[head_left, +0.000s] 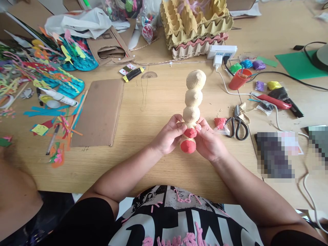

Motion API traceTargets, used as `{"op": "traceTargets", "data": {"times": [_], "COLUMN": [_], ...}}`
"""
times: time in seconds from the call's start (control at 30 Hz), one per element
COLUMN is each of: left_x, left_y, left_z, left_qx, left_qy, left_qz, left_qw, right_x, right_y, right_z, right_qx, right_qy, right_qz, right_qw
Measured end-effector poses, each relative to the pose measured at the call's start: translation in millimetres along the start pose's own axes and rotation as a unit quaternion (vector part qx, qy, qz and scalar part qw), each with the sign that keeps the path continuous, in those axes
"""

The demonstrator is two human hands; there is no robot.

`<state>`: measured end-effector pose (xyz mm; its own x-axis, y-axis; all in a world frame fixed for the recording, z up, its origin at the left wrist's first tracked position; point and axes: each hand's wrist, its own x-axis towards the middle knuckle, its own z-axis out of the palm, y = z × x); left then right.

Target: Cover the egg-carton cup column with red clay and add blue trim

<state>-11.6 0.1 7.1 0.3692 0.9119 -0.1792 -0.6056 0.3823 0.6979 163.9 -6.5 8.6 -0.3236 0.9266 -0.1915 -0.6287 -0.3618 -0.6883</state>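
A knobbly cream-coloured stick of several rounded lumps [193,97] is held above the table, pointing away from me. Red clay [188,146] covers part of its near end, with a second red patch just above. My left hand [171,135] grips the stick from the left, its thumb by the upper red patch. From the right, my right hand [208,139] holds the same part, fingers and thumb pressed at the red clay. A small lump of red clay [219,123] in clear plastic lies right of my right hand.
Black-handled scissors [238,124], a red cup [239,79] and a white power strip [222,51] are at the right. Cardboard [97,112] and coloured paper strips lie left. Egg trays [197,27] stand at the back. Another person's arm [16,198] shows lower left.
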Motion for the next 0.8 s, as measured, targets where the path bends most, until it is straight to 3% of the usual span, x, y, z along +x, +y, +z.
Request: {"op": "traceTargets", "data": {"times": [0.1, 0.4, 0.8], "left_x": [2, 6, 5], "left_y": [0, 5, 6], "left_z": [-2.4, -7.5, -2.9], "left_qx": [-0.011, 0.013, 0.085], "left_qy": [-0.002, 0.019, 0.024], "left_qz": [-0.005, -0.018, 0.03], "left_qw": [1.0, 1.0, 0.996], "right_x": [1, 3, 6], "right_y": [2, -4, 4], "right_z": [-2, -13, -13], "right_qx": [0.008, -0.061, -0.064], "right_qy": [0.014, -0.024, -0.008], "right_qz": [0.029, 0.094, 0.052], "right_qw": [0.999, 0.993, 0.997]}}
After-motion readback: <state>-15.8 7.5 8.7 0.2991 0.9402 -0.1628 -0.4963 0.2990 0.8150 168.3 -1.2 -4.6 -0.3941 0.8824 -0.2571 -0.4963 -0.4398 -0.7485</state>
